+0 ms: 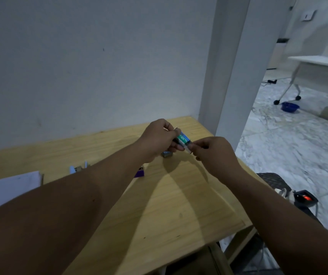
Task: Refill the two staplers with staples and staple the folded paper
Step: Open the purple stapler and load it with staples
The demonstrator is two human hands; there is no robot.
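My left hand (159, 141) holds a small blue and green staple box (183, 138) above the wooden table (169, 205). My right hand (212, 151) pinches the box's near end, where a grey inner tray or strip shows. A light blue stapler (78, 168) lies open on the table behind my left forearm. A purple stapler (139, 173) peeks out beside the same forearm, mostly hidden. White paper (8, 190) lies at the table's left edge.
A small grey object (167, 154) sits on the table under my hands. A white wall and pillar stand behind the table. On the marble floor to the right are a wheeled white desk (318, 70), a blue bowl (289, 107) and a power strip (305, 198).
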